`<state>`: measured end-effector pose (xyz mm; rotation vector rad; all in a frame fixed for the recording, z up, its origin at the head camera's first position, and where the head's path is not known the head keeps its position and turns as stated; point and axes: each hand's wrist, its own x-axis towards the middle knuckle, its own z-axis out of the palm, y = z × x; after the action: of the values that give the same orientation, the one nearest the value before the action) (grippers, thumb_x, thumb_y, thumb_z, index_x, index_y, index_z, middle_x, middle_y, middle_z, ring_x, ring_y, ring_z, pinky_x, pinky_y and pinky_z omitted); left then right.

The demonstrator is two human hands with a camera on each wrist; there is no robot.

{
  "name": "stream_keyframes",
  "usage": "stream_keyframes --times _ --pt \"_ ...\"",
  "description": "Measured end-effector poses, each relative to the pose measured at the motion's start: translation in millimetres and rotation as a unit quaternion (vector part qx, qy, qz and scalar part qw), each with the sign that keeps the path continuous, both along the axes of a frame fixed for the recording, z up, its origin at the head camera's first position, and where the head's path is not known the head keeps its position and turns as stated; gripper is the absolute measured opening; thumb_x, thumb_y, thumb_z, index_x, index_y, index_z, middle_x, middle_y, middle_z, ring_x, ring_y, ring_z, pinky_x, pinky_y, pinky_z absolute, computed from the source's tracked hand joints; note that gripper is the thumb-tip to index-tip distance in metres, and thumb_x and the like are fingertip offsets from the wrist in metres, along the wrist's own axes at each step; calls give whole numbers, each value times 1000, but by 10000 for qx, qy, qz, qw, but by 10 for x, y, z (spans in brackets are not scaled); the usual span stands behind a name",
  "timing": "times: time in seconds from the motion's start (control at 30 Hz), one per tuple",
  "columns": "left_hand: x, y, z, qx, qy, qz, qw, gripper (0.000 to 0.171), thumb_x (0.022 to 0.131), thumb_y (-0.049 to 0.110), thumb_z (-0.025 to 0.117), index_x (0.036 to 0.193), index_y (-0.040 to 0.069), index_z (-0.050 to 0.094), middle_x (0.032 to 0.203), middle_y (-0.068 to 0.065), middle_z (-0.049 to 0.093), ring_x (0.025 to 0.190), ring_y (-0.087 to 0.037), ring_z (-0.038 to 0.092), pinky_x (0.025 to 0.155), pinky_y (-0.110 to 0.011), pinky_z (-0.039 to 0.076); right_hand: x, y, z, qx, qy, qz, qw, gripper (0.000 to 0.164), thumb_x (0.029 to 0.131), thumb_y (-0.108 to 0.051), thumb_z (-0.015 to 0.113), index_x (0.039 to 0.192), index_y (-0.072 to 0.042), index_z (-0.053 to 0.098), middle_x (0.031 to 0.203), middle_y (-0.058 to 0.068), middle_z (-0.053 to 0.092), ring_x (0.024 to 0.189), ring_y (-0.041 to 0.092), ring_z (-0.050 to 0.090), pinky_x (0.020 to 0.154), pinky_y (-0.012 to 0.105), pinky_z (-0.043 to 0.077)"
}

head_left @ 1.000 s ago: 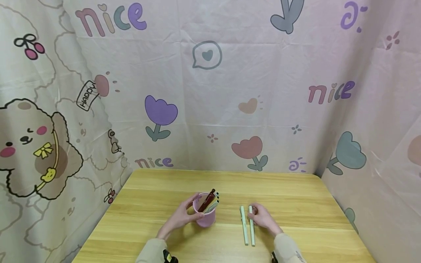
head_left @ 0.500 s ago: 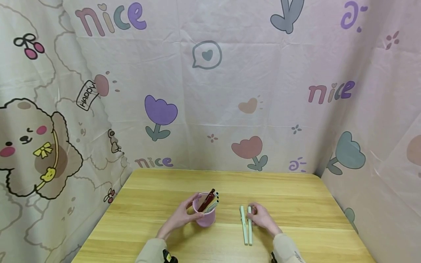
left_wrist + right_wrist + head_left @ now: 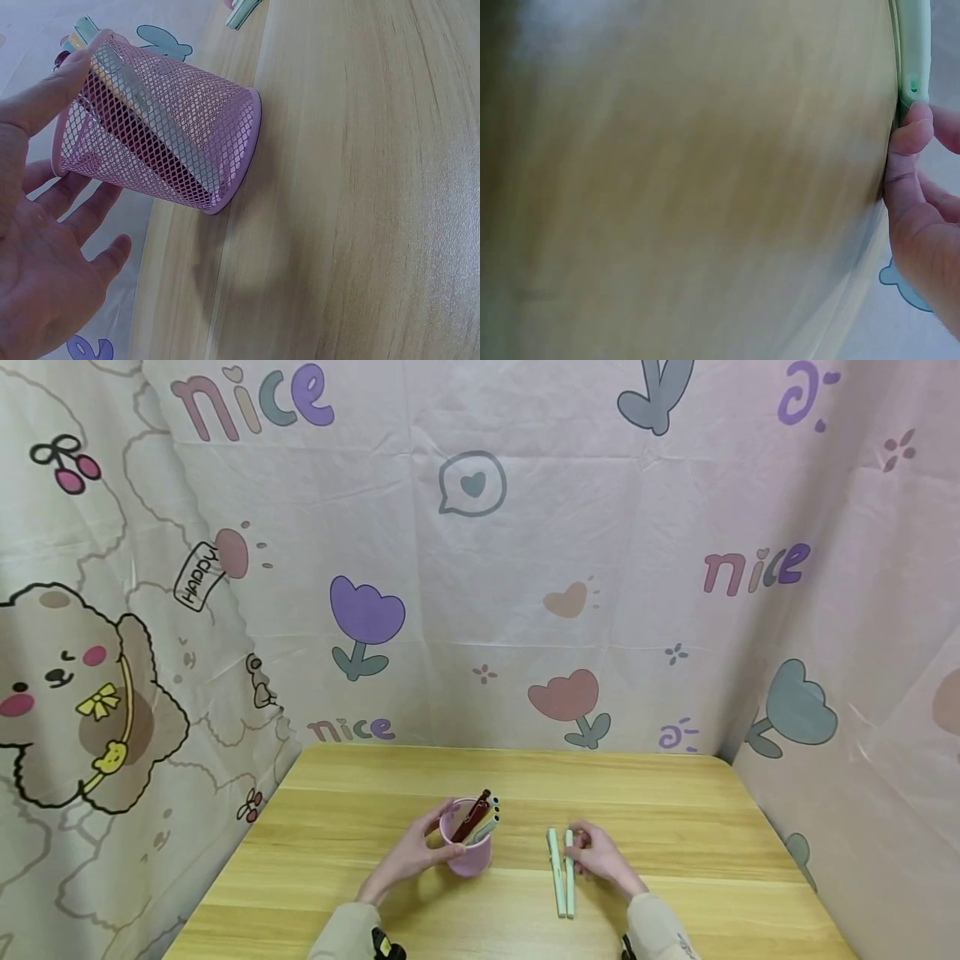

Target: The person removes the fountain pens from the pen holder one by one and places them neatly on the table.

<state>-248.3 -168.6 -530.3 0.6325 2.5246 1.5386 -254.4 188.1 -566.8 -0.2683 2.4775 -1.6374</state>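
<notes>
With the left grip [image 3: 408,853], head view, holds the pink cup [image 3: 472,865] by its rim in a wide curl. With the right grip [image 3: 597,853], nearly closed, pinches the far end of the right green pen [image 3: 570,889] beside the left green pen [image 3: 558,881] on the surface [image 3: 360,785]; could disturb the latter through nearness. Left wrist view: shows, through mesh, a dark red pen [image 3: 136,133] and paler pens [image 3: 85,30] leaning inside the cup; could tip it by pressing the rim. Right wrist view: shows contact at one pen end only; could slip from so short a hold.
</notes>
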Motion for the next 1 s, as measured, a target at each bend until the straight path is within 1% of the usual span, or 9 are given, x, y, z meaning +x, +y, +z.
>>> stream_keyframes --times 0.13,0.27,0.4,0.77,1.0 --pt "5 5 6 12 4 12 10000 92 87 28 78 156 -3 25 157 -27 39 142 -55 37 113 -80 22 -3 -3 6 -5 -57 1 10000 54 90 1 66 135 20 42 81 7 54 56 10 54 44 18 47" --pt "11 13 16 48 -81 54 9999 92 87 28 78 157 -1 26 157 -26 39 143 -54 37 113 -80 21 3 -5 16 -21 -137 44 9999 54 92 0 65 136 20 41 82 7 54 57 10 54 45 17 46" --pt "16 10 36 47 -133 57 9999 91 88 25 78 158 0 25 158 -25 38 143 -53 36 114 -80 21 6 -5 15 -52 -172 30 9998 54 91 1 65 136 19 41 83 6 53 58 11 54 46 17 46" --pt "4 12 10 151 -133 36 9998 93 87 27 79 157 -1 25 158 -25 38 144 -54 36 114 -80 19 17 -6 31 -61 -219 21 9997 55 90 1 66 137 18 43 83 6 52 59 13 55 46 17 47" --pt "4 10 4 127 -113 14 9999 93 87 27 79 157 -1 25 158 -26 37 143 -54 35 114 -80 21 21 -19 37 -9 -263 -19 9997 56 90 0 68 138 17 44 82 6 54 59 14 54 46 18 47"
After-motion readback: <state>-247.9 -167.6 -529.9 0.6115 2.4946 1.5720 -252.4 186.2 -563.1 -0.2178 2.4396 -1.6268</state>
